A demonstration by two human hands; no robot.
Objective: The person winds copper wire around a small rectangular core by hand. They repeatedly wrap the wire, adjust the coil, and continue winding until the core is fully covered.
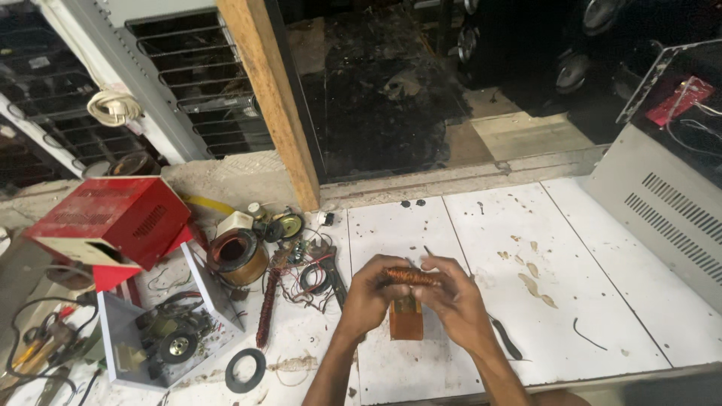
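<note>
Over the white bench (602, 286), we pinch both ends of a copper-wound coil (412, 277) in our left hand (368, 297) and right hand (451, 297), apparently mid-winding; next seems steady, even turns above the brown block (406, 322).

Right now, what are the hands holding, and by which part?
Both hands hold a small copper-wound coil above the white table: the left hand pinches its left end, the right hand its right end.
</note>
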